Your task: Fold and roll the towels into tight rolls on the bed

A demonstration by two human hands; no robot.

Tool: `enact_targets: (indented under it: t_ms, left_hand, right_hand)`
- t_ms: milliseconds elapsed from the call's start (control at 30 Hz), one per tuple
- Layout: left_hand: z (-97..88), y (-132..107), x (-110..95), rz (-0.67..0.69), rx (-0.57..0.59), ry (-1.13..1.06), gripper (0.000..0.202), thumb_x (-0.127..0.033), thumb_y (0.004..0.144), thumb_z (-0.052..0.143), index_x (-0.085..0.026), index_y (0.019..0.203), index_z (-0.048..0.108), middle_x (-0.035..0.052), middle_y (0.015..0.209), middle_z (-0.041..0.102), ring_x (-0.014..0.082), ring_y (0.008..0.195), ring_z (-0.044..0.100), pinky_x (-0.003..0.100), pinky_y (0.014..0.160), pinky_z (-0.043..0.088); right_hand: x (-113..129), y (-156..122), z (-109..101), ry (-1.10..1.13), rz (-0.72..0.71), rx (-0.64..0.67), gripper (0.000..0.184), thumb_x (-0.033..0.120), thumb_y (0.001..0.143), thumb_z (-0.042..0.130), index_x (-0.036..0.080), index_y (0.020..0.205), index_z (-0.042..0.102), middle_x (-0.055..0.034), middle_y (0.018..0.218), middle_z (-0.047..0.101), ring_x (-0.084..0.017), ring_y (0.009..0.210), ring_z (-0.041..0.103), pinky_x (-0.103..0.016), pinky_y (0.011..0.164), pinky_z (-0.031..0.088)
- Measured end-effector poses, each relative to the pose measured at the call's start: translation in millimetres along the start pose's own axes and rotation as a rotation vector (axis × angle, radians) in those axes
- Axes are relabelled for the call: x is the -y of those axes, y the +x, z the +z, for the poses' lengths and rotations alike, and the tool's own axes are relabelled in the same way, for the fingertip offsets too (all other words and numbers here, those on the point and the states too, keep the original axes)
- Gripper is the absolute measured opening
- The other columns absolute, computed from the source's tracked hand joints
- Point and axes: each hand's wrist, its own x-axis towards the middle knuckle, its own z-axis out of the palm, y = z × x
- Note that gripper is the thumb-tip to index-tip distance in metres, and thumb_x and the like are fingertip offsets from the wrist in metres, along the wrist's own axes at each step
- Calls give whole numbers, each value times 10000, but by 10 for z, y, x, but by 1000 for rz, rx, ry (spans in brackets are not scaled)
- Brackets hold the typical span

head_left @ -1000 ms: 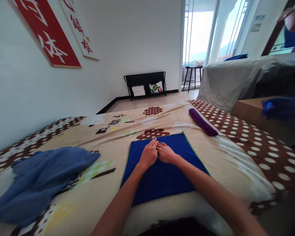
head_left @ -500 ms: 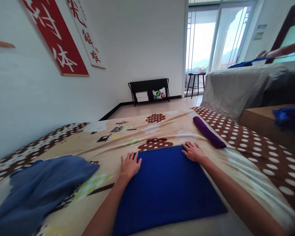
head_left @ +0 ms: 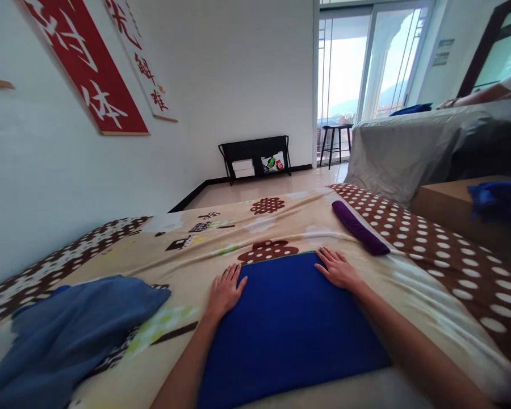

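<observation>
A dark blue cloth (head_left: pixel 289 324) lies spread flat on the patterned blanket (head_left: pixel 204 244) in front of me. My left hand (head_left: pixel 227 291) rests flat at its far left corner, fingers stretched forward and thumb over the cloth. At the far right corner, my right hand (head_left: pixel 337 268) lies flat with its fingers out, partly on the cloth. Neither hand grips anything. Beyond the right hand is a rolled purple cloth (head_left: pixel 360 227). To the left lies a crumpled grey-blue cloth (head_left: pixel 80 324).
A black rack (head_left: pixel 255 156) and a dark stool (head_left: pixel 337 136) stand at the back. On the right, a co-worker's arm (head_left: pixel 477 96) reaches over a plastic-covered surface (head_left: pixel 392 147). A cardboard box (head_left: pixel 443 196) holds blue fabric (head_left: pixel 498 199) nearby.
The fingers of my left hand have drawn closer together at the corner. My right hand has shifted slightly. The co-worker's arm has lowered onto the covered surface. The view has turned slightly.
</observation>
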Motion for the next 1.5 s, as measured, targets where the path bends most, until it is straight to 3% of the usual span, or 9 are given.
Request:
enact_targets:
  t_ms: [233,433,700,800,967,1133,1200,1300,1500]
  left_hand:
    - [-223,-82,-598,-80,-32,23,605,-389,983,291,-107,1517,328,204,1585,283,347,1485,227,680,1157,46]
    - [-249,-555,-1247,224,59,-39,579,-430,1004,269,-248,1554,248,13,1626,235,176,1500,211,413,1205,230]
    - [-67,-1975,-80,93,-9,-29,546,-469,1016,247,-341,1546,246,-23,1621,236,185,1501,214,471,1217,178]
    - [-100,-2237,90,80,-31,-10,513,-358,1011,255,-342,1518,334,-18,1596,304,191,1484,264,471,1207,212]
    - [-322,-1954,-669,163,-130,-85,590,-149,924,322,-239,1504,386,15,1602,288,201,1490,252,461,1208,230]
    - [-287,-1527,-1541,342,-12,-195,551,-224,970,353,-210,1520,343,36,1601,285,192,1484,266,432,1196,285]
    - [-199,-1599,-1441,353,-8,-175,513,-322,1003,357,-267,1513,351,26,1591,313,205,1473,297,470,1186,296]
    - [-84,-1945,-858,359,-102,-114,524,-418,1010,377,-324,1522,313,19,1580,342,213,1454,338,487,1180,296]
    - [10,-2605,183,460,-310,-106,572,-255,941,506,-250,1495,368,60,1499,484,218,1389,440,419,1151,340]
  right_hand:
    - [616,-89,-86,-30,57,-44,613,369,995,335,60,1524,323,-201,1606,154,-301,1510,98,-564,1195,-14]
    - [1372,-592,93,44,-199,-2,583,479,1002,309,256,1541,320,-23,1609,244,-161,1495,200,-392,1209,185]
    - [-14,-1869,144,-43,-62,-125,599,498,1005,265,257,1553,290,-25,1604,254,-195,1494,208,-457,1216,169]
    - [-202,-2093,85,-68,-25,-147,537,392,1001,253,246,1489,423,-35,1563,352,-192,1467,285,-457,1191,236]
    - [646,-1888,-20,-9,-93,-245,515,285,975,298,206,1453,475,-39,1565,345,-173,1459,304,-414,1174,287]
    - [1493,-1644,123,58,-296,-137,511,245,979,344,173,1476,441,-76,1544,373,-197,1447,332,-436,1172,302]
    - [1377,-1707,158,72,-330,-119,496,288,1006,351,209,1490,420,-66,1540,382,-201,1441,344,-451,1172,310]
    - [849,-1978,118,81,-365,-140,513,390,1016,392,296,1519,357,-17,1563,342,-208,1451,323,-479,1183,299]
    - [-54,-2455,32,191,-385,-163,507,326,974,485,305,1478,434,-19,1520,423,-224,1403,410,-466,1165,352]
